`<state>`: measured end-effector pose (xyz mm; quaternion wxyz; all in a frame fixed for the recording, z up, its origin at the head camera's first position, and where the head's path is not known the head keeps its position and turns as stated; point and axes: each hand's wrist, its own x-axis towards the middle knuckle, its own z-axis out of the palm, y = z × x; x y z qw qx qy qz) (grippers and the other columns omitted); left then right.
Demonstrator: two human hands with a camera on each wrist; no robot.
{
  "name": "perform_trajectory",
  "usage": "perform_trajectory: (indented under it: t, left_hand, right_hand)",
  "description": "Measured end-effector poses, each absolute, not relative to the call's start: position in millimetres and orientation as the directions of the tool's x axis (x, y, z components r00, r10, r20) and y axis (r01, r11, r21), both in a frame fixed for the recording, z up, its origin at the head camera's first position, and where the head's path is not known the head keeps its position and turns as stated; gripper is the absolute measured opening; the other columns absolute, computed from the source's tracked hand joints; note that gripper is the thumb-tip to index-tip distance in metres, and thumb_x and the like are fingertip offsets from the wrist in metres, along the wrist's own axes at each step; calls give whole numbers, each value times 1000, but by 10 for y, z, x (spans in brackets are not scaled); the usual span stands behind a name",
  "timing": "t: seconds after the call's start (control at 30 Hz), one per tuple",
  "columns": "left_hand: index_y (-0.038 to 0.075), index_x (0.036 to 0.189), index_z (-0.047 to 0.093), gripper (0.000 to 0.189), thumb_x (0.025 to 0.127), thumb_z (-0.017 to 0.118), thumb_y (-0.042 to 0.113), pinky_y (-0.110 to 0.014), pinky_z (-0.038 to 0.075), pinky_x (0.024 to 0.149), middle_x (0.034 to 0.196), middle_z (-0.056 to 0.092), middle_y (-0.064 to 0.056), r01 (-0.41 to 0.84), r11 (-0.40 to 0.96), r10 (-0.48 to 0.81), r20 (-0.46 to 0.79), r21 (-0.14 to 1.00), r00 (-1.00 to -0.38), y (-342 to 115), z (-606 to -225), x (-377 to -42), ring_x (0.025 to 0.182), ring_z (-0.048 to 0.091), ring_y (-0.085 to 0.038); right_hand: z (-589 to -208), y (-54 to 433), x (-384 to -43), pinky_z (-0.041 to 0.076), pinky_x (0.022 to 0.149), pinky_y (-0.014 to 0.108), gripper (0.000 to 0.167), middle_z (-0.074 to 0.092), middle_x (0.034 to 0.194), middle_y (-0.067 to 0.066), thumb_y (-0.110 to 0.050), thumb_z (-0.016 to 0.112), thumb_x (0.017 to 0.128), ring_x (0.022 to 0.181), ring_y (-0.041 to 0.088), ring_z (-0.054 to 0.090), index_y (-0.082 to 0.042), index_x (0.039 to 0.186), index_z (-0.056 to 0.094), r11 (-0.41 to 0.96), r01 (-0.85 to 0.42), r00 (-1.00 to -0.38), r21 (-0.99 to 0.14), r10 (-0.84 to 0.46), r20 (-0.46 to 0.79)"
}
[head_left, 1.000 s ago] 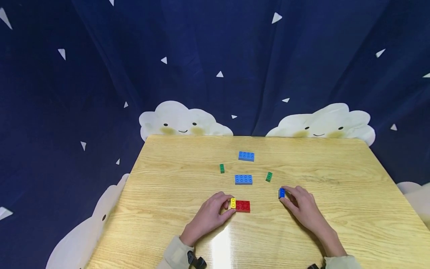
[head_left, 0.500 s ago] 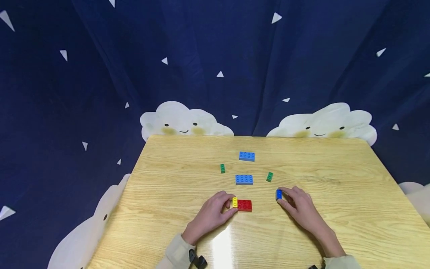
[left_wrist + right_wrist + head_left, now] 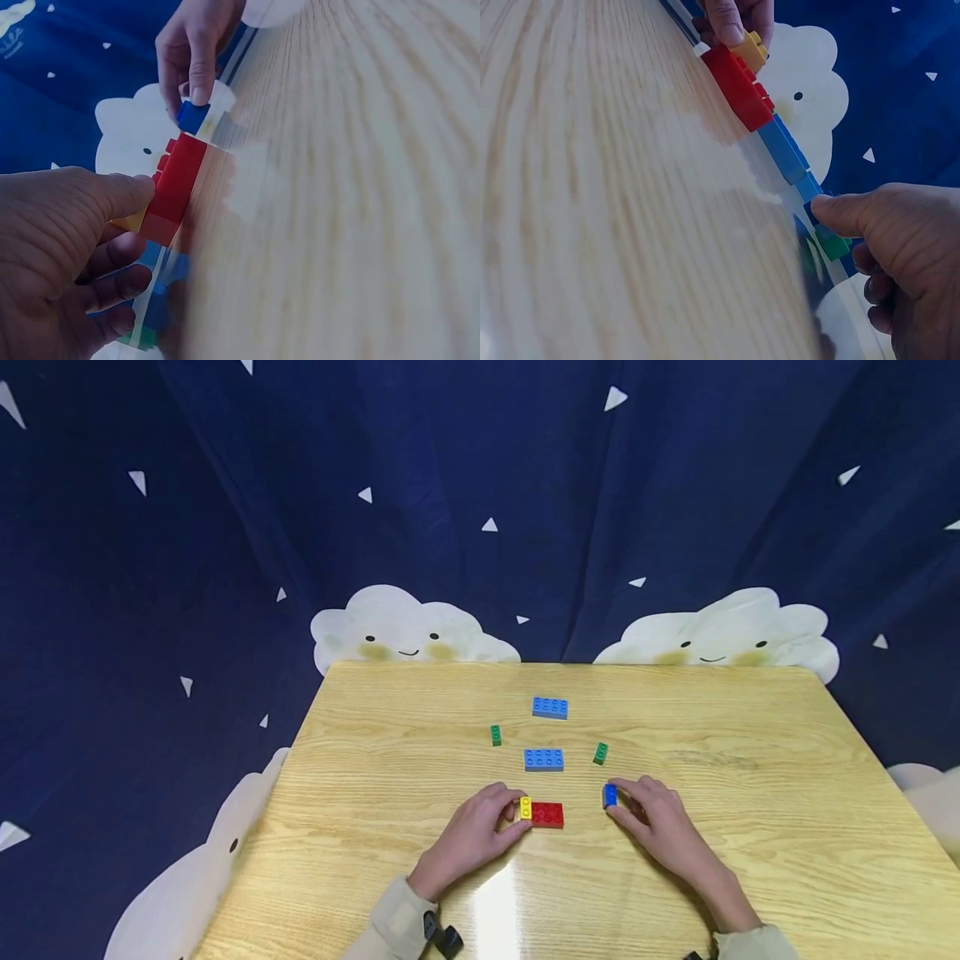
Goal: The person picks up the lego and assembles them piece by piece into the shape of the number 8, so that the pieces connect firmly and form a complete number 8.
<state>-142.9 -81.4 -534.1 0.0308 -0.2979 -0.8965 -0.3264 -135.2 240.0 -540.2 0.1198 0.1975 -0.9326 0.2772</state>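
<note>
My left hand [image 3: 478, 828] pinches a small yellow two-stud brick [image 3: 526, 808] between thumb and fingers. That yellow brick sits on the left end of a longer red brick [image 3: 549, 815], whose other studs show to the right. To the right of it, my right hand [image 3: 658, 820] pinches a small dark blue brick [image 3: 610, 796] by its front and back ends. A gap of wood separates the dark blue brick from the red one. In the right wrist view the thumb [image 3: 844, 212] covers most of the dark blue brick.
Behind the hands lie two lighter blue eight-stud bricks, a nearer one [image 3: 543, 760] and a farther one [image 3: 551, 707]. Small green bricks stand to the left [image 3: 496, 735] and right [image 3: 601, 753] of them. The wooden table [image 3: 390, 718] meets a dark blue curtain [image 3: 450, 468] at its far edge.
My right hand has moved left with the dark blue brick, narrowing the gap to the red brick. My left hand with the yellow and red bricks has shifted only slightly.
</note>
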Motion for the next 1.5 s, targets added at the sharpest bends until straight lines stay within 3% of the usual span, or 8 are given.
perform_trajectory:
  t: [0.47,0.87,1.5]
  left_hand:
    - [9,121,71,32,96,79,28,-18,43,67,89,60,1,551,615,509,249,564,-824,-785,-5329,-1439,74,45,-3]
    - [9,125,71,37,95,79,30,-17,43,66,89,60,2,537,622,510,226,570,-830,-774,-5317,-1449,75,46,-3]
    - [11,119,71,31,96,78,31,-18,41,66,88,59,2,546,623,508,241,560,-827,-760,-5328,-1461,75,46,-4]
  right_hand:
    - [-5360,2277,-1364,25,74,33,38,43,78,-11,-26,75,98,73,7,37,-11,132,69,763,-410,-911,-499,-315,268]
    - [-5342,2182,-1351,26,74,31,38,45,77,-9,-24,77,96,75,5,37,-9,131,71,734,-468,-881,-491,-347,321]
    - [-5264,2026,-1312,26,78,32,41,46,81,-9,-29,75,98,78,6,38,-10,134,70,732,-457,-889,-505,-365,275]
